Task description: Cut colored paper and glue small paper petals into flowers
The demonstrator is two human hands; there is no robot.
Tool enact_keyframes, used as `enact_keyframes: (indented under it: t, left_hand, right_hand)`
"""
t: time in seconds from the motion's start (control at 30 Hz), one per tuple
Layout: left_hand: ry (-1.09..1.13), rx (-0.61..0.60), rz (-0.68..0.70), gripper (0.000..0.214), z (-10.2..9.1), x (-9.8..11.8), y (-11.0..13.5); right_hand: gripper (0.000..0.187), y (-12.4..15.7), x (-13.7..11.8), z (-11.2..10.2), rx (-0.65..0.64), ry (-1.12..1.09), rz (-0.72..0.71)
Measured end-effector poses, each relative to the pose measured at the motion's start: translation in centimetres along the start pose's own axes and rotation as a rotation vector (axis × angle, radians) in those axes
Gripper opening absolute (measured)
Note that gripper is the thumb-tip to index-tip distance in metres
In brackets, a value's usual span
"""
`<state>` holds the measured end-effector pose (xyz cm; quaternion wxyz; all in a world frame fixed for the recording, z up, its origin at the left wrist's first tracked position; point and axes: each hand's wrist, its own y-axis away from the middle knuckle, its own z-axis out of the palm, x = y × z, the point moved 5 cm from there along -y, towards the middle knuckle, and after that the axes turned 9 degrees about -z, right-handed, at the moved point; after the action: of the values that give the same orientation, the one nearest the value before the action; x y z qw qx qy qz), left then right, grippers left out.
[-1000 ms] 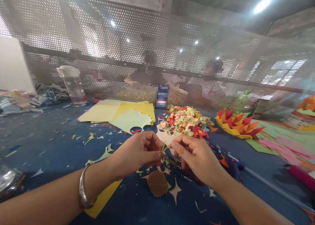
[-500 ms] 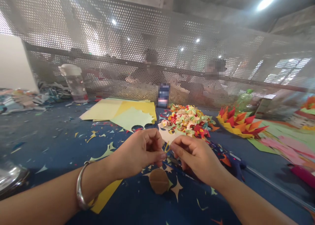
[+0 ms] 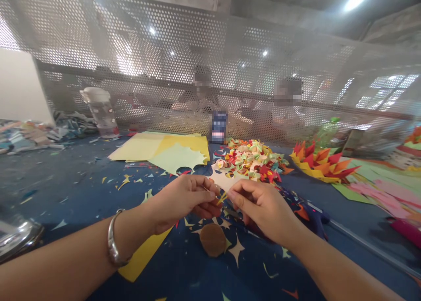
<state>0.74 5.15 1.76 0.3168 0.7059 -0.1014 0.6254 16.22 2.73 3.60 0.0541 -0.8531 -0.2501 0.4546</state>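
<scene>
Over the middle of the dark blue table, my right hand (image 3: 259, 206) pinches a small folded piece of yellow paper (image 3: 222, 198) between thumb and fingertips. My left hand (image 3: 189, 200) wears a silver bangle at the wrist; its curled fingers meet the other side of the same piece. The far fingers of both hands are partly hidden. Below them on the table lies a round brown cardboard disc (image 3: 213, 239), with star-shaped paper offcuts (image 3: 237, 250) around it. Under my left forearm a yellow paper sheet (image 3: 144, 257) shows.
Yellow and pale green sheets (image 3: 158, 148) lie ahead, beside a pile of folded paper pieces (image 3: 255, 160). A phone (image 3: 219, 126) leans on the perforated screen (image 3: 148, 73). To the right are a red-orange paper flower (image 3: 324, 163) and a blue glue gun (image 3: 314, 220). A bottle (image 3: 100, 112) stands left.
The fingers of my left hand have shifted around the yellow piece, with the thumb raised and the lower fingers extended beneath. My right hand stays nearly still.
</scene>
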Motion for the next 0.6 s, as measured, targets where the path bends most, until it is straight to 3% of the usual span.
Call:
enact_keyframes:
  t: [0.3, 0.6]
  left_hand:
    - [0.21, -0.108, 0.005, 0.018, 0.38, -0.11, 0.12]
    - [0.166, -0.063, 0.03, 0.016, 0.4, 0.05, 0.19]
  right_hand:
    - [0.021, 0.11, -0.14, 0.02, 0.01, 0.011, -0.011]
    - [0.024, 0.0, 0.02, 0.07, -0.005, 0.021, -0.012]
